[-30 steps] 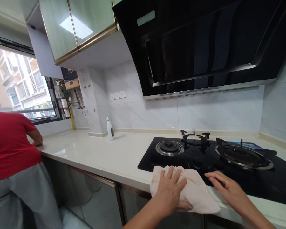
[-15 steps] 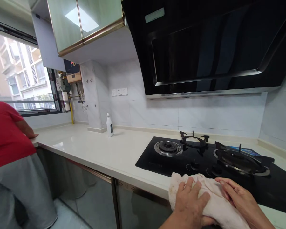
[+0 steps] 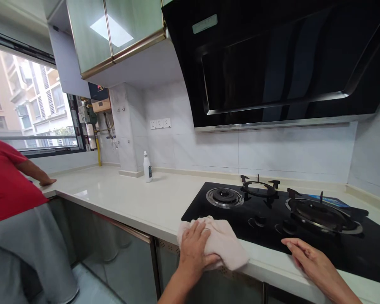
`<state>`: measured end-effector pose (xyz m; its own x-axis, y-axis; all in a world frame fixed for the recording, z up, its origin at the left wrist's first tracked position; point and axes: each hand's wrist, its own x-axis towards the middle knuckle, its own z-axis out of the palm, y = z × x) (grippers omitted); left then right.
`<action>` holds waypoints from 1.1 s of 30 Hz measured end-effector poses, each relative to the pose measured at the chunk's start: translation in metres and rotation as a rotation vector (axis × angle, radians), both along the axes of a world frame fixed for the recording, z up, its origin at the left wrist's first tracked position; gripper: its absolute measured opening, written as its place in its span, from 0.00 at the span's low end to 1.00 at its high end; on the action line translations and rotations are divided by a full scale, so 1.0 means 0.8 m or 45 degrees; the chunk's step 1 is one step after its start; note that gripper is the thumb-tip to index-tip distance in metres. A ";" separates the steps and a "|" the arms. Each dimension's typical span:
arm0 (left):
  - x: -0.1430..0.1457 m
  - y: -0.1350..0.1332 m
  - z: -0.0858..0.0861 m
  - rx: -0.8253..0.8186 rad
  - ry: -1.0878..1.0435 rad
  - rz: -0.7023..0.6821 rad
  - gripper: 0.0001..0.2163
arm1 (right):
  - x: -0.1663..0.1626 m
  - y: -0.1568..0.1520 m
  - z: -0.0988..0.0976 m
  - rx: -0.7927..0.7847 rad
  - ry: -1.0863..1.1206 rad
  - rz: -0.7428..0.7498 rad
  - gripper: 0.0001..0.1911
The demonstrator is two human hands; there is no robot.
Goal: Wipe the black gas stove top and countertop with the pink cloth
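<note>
My left hand [image 3: 194,249] presses a pale pink cloth [image 3: 223,242] against the front edge of the counter, with its thumb and fingers gripping the fabric. The cloth lies bunched over the front left corner of the black gas hob [image 3: 209,217] and hangs a little past the counter's edge. Off to the right, my right hand [image 3: 308,257] hovers at the hob's front edge with nothing in it. Its fingers are loosely bent and apart from the cloth. Two control knobs [image 3: 286,228] sit on the hob between the hands and the burners.
A pan support [image 3: 259,188] stands away from the left burner [image 3: 224,197]; the right burner [image 3: 323,213] has its own. A white bottle [image 3: 147,169] stands on the counter [image 3: 120,198]. A black range hood [image 3: 272,76] overhangs the hob. At left, a person in red [image 3: 12,181] leans on the counter.
My left hand has slid the cloth leftward along the counter's front edge. My right hand has come off the cloth and stays at the right. The person's arm at left shifted slightly.
</note>
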<state>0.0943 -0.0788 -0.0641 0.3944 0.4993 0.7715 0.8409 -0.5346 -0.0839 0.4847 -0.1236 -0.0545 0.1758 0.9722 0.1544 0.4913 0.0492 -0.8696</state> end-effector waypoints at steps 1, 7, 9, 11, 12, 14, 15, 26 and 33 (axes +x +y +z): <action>-0.018 0.003 0.002 -0.001 -0.003 0.041 0.34 | 0.001 0.000 0.000 -0.003 -0.004 0.002 0.38; -0.107 0.023 0.003 0.030 0.059 0.206 0.29 | -0.003 -0.004 0.004 0.020 -0.040 -0.013 0.36; -0.120 0.026 0.001 0.058 0.033 0.246 0.25 | -0.004 -0.005 0.004 0.029 -0.024 -0.021 0.36; -0.120 0.027 -0.001 0.091 -0.005 0.271 0.21 | -0.002 -0.005 0.004 0.028 0.014 -0.021 0.36; -0.116 0.027 -0.002 0.107 -0.031 0.286 0.19 | -0.002 -0.004 0.004 0.032 0.036 -0.020 0.36; -0.102 0.025 -0.003 0.138 -0.097 0.332 0.15 | -0.001 -0.004 0.004 0.039 0.078 -0.016 0.37; -0.094 0.022 -0.004 0.151 -0.133 0.360 0.13 | -0.001 -0.004 0.005 0.038 0.097 -0.009 0.37; 0.016 -0.013 -0.032 0.158 -0.313 0.351 0.13 | -0.004 -0.008 0.005 0.068 0.154 -0.025 0.36; 0.115 -0.032 -0.084 -0.025 -0.218 0.108 0.24 | -0.006 -0.008 0.001 0.075 0.124 -0.055 0.35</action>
